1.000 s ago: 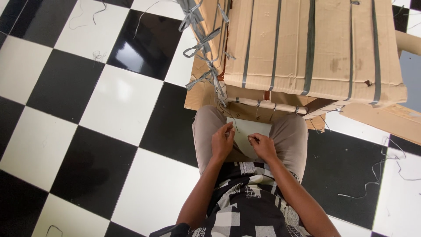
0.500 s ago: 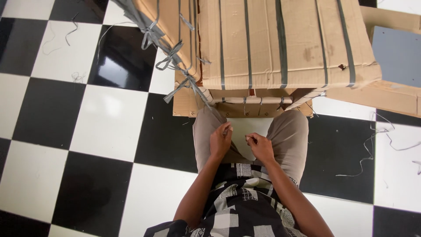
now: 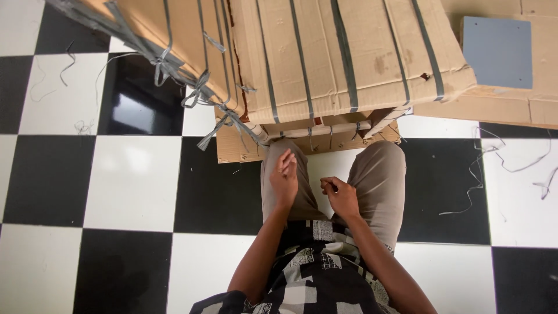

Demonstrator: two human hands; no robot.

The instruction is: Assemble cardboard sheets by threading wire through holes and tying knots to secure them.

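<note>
Strapped cardboard boxes (image 3: 349,58) sit stacked just beyond the person's knees. Left hand (image 3: 285,177) loosely curled, holding nothing; right hand (image 3: 342,196) pinching something small, unidentifiable. Likely pausing between straps; next reach goes forward to the boxes.

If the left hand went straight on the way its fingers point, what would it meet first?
Probably the pale rods under the strapped cardboard box, just beyond the left hand; depth is unclear.

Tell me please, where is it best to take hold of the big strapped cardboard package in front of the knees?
Probably the near lower edge of the cardboard package, taken from below with each hand: it overhangs the knees. The flat grey straps lie tight against the face and give little room for fingers.
</note>
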